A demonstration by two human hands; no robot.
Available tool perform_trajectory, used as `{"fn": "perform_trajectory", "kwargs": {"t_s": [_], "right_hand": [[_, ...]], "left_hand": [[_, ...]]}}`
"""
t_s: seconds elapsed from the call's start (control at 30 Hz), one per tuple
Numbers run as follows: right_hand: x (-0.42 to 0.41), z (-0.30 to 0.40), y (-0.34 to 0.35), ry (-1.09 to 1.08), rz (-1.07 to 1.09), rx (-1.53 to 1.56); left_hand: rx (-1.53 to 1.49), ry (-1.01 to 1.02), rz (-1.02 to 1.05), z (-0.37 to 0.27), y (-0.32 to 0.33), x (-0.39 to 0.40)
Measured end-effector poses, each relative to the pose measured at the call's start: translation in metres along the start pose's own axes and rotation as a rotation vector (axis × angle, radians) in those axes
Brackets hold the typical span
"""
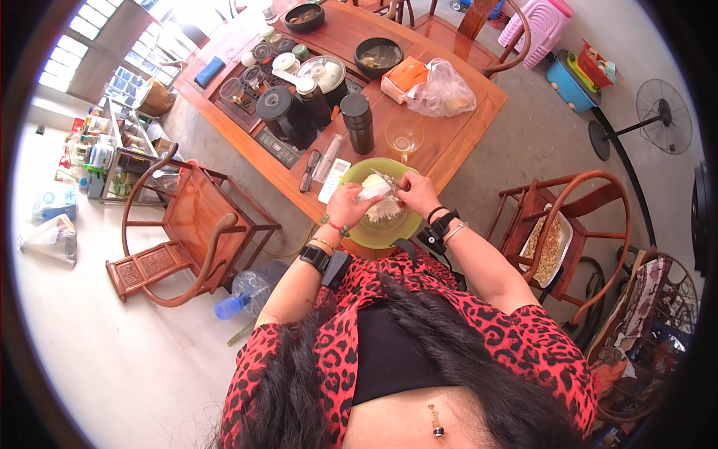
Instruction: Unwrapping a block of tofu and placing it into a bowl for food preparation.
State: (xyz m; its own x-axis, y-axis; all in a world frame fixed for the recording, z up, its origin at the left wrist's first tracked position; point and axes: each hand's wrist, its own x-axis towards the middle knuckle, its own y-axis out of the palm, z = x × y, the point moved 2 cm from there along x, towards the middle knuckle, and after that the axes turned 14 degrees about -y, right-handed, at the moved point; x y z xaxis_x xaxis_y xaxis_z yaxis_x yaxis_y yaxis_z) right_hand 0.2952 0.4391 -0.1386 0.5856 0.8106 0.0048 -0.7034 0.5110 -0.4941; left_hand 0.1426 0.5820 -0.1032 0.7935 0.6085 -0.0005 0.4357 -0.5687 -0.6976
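Note:
A yellow-green bowl (373,238) stands at the near edge of the wooden table, with a heap of white, crumbly pieces (384,210) in it. Above the bowl my left hand (349,206) is closed on a white piece of food (374,191); its exact kind cannot be told. From the right, my right hand (418,193) grips a pair of small metal scissors (385,176), whose blades lie at the white piece. My fingers partly hide the handles and the piece.
Left of the bowl lie a white remote control (335,180) and eyeglasses (309,171). Beyond it stand a black thermos (358,124), a clear glass cup (404,138) and an electric kettle (280,112). Wooden armchairs flank the table; a white tray (562,229) of small pale pieces rests on the right one.

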Motion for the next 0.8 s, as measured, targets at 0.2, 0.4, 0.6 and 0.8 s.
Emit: {"fn": "perform_trajectory", "kwargs": {"t_s": [0.2,0.4,0.6,0.8], "right_hand": [[0.002,0.009,-0.001,-0.182,-0.049,-0.095],[0.000,0.002,-0.007,-0.091,-0.160,-0.024],[-0.005,-0.002,0.000,-0.140,-0.055,-0.043],[-0.006,0.000,0.001,-0.154,-0.081,-0.044]], "left_hand": [[0.044,-0.104,0.051,-0.005,0.001,0.001],[0.007,-0.029,0.061,-0.001,0.000,0.003],[-0.020,0.017,0.005,0.008,0.000,0.002],[0.032,-0.032,0.024,-0.027,-0.013,-0.002]]}}
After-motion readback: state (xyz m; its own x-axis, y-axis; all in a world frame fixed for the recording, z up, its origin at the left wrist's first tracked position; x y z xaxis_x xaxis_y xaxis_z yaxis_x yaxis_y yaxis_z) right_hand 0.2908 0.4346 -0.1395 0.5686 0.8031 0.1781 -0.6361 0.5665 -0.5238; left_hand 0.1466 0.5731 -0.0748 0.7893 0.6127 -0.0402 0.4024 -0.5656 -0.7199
